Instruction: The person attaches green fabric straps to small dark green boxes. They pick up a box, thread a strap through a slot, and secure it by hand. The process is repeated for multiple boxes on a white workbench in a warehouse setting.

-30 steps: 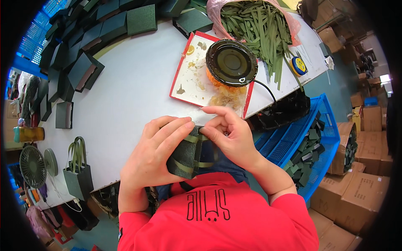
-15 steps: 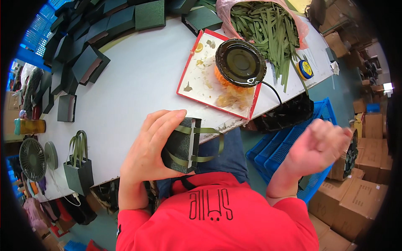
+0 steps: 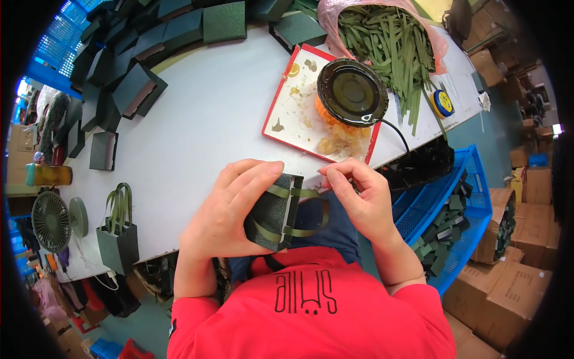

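Note:
My left hand is wrapped round a small dark green paper bag, tipped on its side with its pale-edged opening facing right. A loop of olive ribbon sticks out from that opening as a handle. Just to the right, my right hand is closed in a pinch near the table's front edge, apart from the bag; whatever its fingertips hold is too small to make out. Beyond it, a round pot of dark liquid stands on a red-rimmed white tray spotted with dried amber residue.
Cut green ribbons fill a pink plastic bag at the back right. Several green boxes crowd the far left. A handled green bag and a fan stand at left. Below right, a blue crate holds small green pieces.
My right hand has come in from the far right to beside the bag's opening, its fingers now pinched. The view has shifted slightly; my left hand keeps hold of the bag.

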The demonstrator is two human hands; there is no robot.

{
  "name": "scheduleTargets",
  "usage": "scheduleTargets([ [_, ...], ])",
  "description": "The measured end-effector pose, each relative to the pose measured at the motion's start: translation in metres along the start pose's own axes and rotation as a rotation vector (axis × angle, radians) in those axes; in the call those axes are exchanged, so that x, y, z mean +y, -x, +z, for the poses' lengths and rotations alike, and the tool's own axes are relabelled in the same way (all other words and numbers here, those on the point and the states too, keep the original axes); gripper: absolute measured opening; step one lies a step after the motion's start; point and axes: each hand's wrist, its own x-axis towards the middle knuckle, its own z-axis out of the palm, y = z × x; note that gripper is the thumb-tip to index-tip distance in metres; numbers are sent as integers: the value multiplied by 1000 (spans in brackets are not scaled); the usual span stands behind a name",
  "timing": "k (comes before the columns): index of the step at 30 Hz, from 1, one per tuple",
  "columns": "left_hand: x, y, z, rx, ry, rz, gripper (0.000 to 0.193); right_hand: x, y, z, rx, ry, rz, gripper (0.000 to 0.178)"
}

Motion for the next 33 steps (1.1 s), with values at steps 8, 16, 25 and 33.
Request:
scheduleTargets([
  [8, -2, -1, -2, -11, -107, 62, 90, 4, 3, -4, 140, 71, -88, 4],
  [16, 0, -2, -5, -39, -119, 66, 90, 1, -1, 5, 4, 219, -170, 12],
  [25, -5, 3, -4, -30, -43, 77, 94, 8, 6, 1, 69, -10, -46, 16],
  [33, -23, 11, -1, -36, 325, 83, 119, 8, 3, 1, -2, -214, -46, 25],
])
